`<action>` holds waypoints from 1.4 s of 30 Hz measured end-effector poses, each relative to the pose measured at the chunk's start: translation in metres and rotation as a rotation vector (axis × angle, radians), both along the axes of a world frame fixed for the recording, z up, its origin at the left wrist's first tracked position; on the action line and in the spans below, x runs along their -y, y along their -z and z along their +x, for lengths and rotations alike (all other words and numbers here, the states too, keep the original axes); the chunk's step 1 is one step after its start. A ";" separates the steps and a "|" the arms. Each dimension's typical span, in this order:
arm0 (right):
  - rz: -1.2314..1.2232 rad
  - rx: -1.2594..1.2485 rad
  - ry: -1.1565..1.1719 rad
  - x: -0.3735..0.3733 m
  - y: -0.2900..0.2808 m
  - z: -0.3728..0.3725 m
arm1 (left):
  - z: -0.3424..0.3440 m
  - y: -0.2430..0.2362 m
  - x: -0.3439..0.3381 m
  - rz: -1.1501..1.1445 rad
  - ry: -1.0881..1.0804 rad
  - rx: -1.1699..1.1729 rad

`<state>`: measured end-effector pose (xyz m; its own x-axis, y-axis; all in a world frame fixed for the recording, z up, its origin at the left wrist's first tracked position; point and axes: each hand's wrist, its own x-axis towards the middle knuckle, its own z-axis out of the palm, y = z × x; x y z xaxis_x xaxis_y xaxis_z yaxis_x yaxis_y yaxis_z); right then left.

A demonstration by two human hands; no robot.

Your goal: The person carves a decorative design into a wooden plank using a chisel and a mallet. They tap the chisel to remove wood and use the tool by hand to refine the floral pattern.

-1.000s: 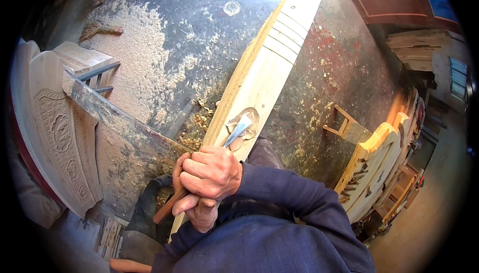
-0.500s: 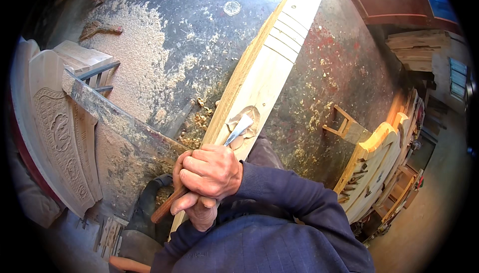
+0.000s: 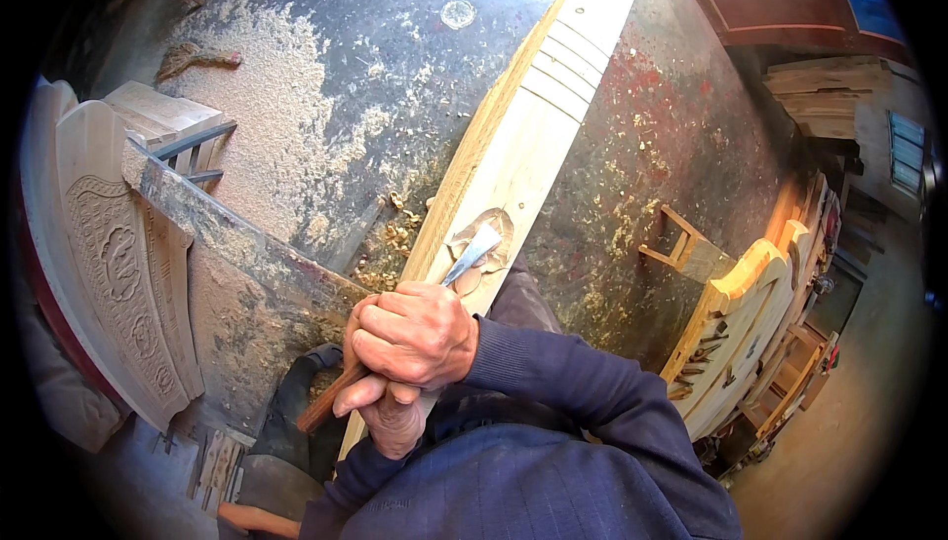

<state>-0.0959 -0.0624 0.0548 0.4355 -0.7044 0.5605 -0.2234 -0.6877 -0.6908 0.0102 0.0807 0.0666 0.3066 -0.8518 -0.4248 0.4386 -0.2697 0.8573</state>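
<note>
Both my hands are wrapped round a wood chisel, one over the other. My right hand (image 3: 420, 333) is closed on top, at the lower end of the blade. Beneath it my left hand (image 3: 393, 424) is closed too, its fingers partly hidden by the right. From under them the brown wooden handle (image 3: 332, 398) juts toward the lower left. The chisel's bright steel blade (image 3: 472, 257) points up and away, its wide edge over a carved hollow (image 3: 497, 227) in a long, pale wooden beam (image 3: 506, 170). Several dark lines cross the beam farther off.
A narrow, dusty plank (image 3: 247, 234) reaches from the left toward my hands. Carved wooden panels (image 3: 114, 259) stand at the left. Sawdust (image 3: 267, 96) covers the floor there. To the right are a small wooden stool (image 3: 691, 249) and a pale bench (image 3: 716, 343) with a row of tools.
My hands and the chisel have shifted very slightly to the left. Both hands keep their hold, and the beam looks the same.
</note>
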 end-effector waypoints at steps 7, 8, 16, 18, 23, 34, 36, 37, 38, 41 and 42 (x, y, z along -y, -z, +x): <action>0.014 -0.019 -0.021 0.000 0.004 -0.002 | 0.000 -0.017 0.019 0.011 0.121 0.084; 0.013 -0.018 -0.016 0.000 0.004 -0.002 | 0.000 -0.017 0.019 0.015 0.134 0.096; -0.009 0.027 0.024 0.004 -0.001 -0.003 | 0.002 0.017 -0.023 0.050 -0.090 -0.089; -0.027 0.027 0.031 0.004 -0.002 0.000 | 0.001 0.031 -0.027 -0.052 -0.059 -0.028; -0.007 0.056 0.028 0.004 -0.004 0.001 | -0.010 0.009 -0.006 0.036 -0.049 0.093; 0.018 -0.001 0.003 0.000 0.001 -0.001 | -0.013 -0.019 0.015 0.156 -0.043 -0.064; 0.022 -0.007 -0.002 0.000 0.001 -0.002 | -0.017 -0.029 0.028 0.190 -0.018 0.005; 0.024 -0.010 -0.002 0.000 0.001 -0.003 | -0.017 -0.031 0.030 0.190 -0.020 0.005; 0.026 -0.015 0.003 0.000 0.001 -0.002 | -0.017 -0.032 0.031 0.189 -0.023 -0.011; 0.031 -0.027 0.008 -0.002 0.004 -0.001 | -0.017 -0.033 0.030 0.194 -0.034 -0.079; 0.033 -0.026 0.003 -0.002 0.004 -0.001 | -0.017 -0.033 0.029 0.202 -0.038 -0.099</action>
